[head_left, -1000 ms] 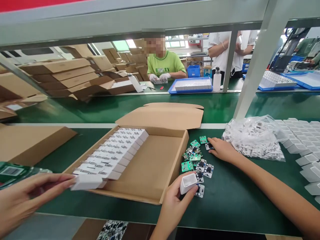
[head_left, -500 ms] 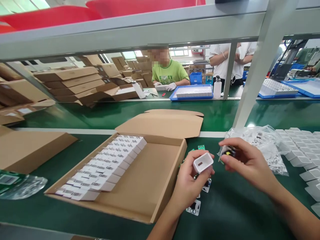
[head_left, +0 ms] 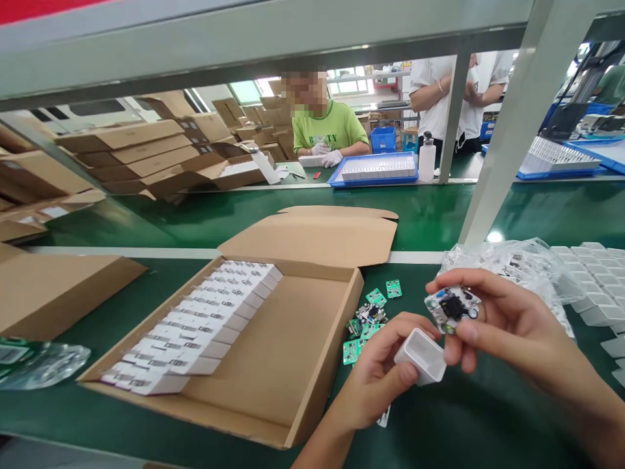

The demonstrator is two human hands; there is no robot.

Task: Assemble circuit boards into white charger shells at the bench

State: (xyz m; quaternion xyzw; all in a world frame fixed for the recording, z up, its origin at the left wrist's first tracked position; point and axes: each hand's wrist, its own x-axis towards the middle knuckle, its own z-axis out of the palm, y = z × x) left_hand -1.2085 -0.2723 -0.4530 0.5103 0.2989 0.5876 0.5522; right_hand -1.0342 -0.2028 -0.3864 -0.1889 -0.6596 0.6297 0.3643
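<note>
My left hand is closed around a small white plastic shell, its open side turned up and to the right. My right hand pinches a small circuit board with a black part on it, held just above and right of the shell. Both hands hover over the green bench. Under them lies a heap of small green and white circuit boards. Left of the hands stands an open cardboard box with rows of white finished parts along its left side.
A clear bag of parts and rows of white shells lie at the right. A flat cardboard box and a plastic bag sit left. A grey frame post rises behind. Across the belt, a person in green works at a blue tray.
My right hand picked a circuit board off the heap and brought it to the shell. My left hand lifted and turned the shell. A hand at the left edge has left the view.
</note>
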